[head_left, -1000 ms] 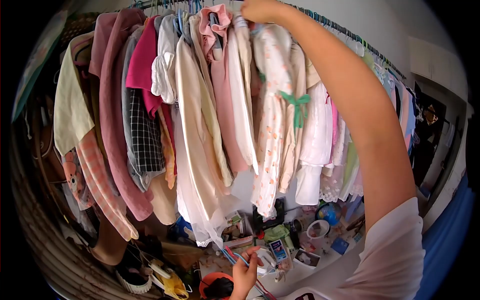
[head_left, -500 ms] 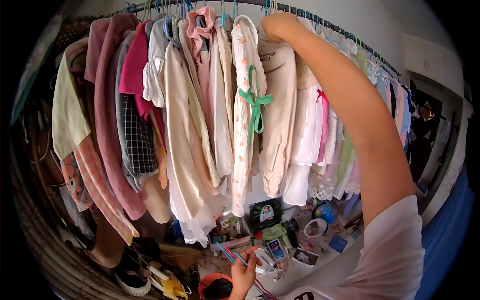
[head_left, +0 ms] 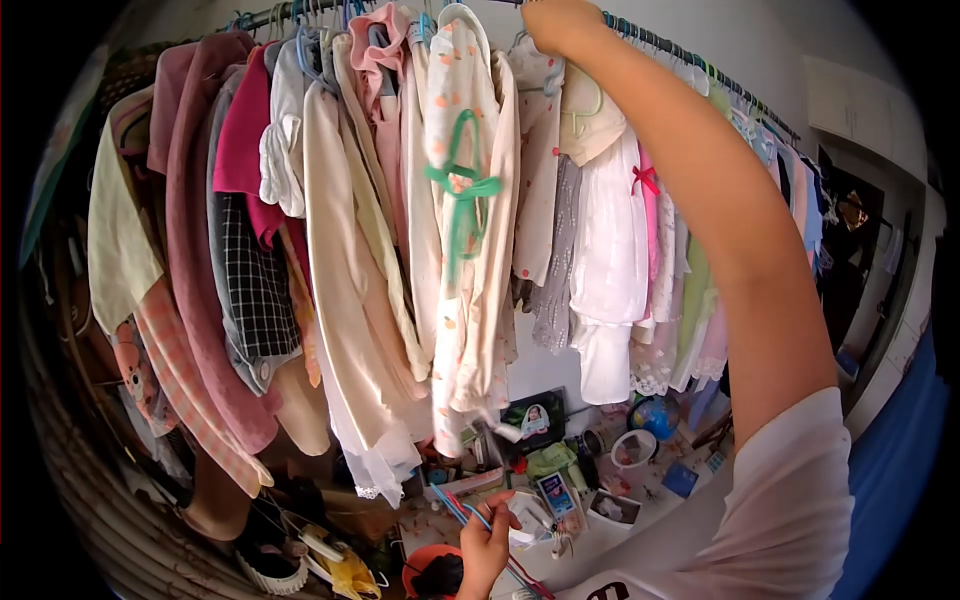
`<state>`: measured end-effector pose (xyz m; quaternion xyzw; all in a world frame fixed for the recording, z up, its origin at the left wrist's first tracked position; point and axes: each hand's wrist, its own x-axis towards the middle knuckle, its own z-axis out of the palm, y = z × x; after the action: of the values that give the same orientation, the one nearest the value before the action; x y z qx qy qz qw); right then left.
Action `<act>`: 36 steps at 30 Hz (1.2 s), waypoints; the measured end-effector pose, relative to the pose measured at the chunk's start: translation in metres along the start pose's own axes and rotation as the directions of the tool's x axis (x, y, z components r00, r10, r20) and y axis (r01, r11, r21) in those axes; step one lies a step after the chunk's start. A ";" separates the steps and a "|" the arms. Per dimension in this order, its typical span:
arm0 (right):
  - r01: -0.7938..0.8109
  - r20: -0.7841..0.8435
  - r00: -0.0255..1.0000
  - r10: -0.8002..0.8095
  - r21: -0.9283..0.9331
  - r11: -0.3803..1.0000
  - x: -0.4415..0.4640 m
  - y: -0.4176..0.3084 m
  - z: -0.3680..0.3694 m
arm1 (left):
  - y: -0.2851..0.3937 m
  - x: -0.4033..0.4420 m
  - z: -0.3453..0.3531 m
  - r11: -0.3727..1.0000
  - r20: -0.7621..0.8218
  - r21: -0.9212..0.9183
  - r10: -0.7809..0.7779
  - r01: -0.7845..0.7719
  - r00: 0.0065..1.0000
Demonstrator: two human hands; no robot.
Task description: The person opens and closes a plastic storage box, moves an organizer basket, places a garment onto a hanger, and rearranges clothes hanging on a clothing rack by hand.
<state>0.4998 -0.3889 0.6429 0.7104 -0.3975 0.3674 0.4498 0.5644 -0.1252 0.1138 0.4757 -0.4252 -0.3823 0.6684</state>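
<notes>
My left hand (head_left: 487, 545) is low in the middle, closed around several thin blue and red clothes hangers (head_left: 450, 503). My right hand (head_left: 562, 28) reaches up to the clothes rail (head_left: 660, 43) at the top edge. Its fingers look curled, but what they hold is hidden. Just left of it hangs a white garment with orange prints and a green bow (head_left: 465, 190), smeared by motion, beside beige clothing (head_left: 505, 120). Below the right hand are a white top with red dots (head_left: 537, 160), a beige-collared piece (head_left: 590, 115) and a white dress (head_left: 605, 240).
Many clothes hang along the rail, among them a pink jacket (head_left: 190, 200) at left. Below, a cluttered tabletop holds a globe (head_left: 657, 417), a framed picture (head_left: 535, 420) and small boxes. An orange bucket (head_left: 420, 570) stands near my left hand. A blue curtain (head_left: 900, 450) hangs at right.
The green-bowed garment and the beige clothing have shifted left, uncovering the red-dotted top and a grey lacy piece. My right hand is slightly higher in view. My left hand still holds the hangers.
</notes>
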 end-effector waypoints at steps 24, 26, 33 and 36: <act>0.031 -0.362 0.926 0.109 0.360 0.932 -0.028 0.017 -0.044 | 0.064 0.028 0.003 0.986 0.436 0.168 -0.060 -0.016 0.898; 0.027 -0.492 0.858 0.147 0.329 0.944 -0.025 0.016 -0.045 | 0.064 0.028 0.006 0.987 0.430 0.160 -0.043 -0.029 0.902; 0.118 -0.573 0.797 0.189 0.454 0.883 -0.181 0.000 -0.136 | 0.080 0.030 0.001 0.991 0.267 0.075 0.087 -0.111 0.960; 0.029 -0.421 0.892 0.163 0.413 0.910 -0.269 0.049 -0.155 | 0.097 0.034 0.005 0.990 0.232 0.022 0.131 -0.140 0.964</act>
<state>0.3187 -0.1954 0.4738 0.6705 -0.2229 0.6108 0.3574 0.5818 -0.1336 0.2150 0.4106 -0.5386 -0.3801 0.6300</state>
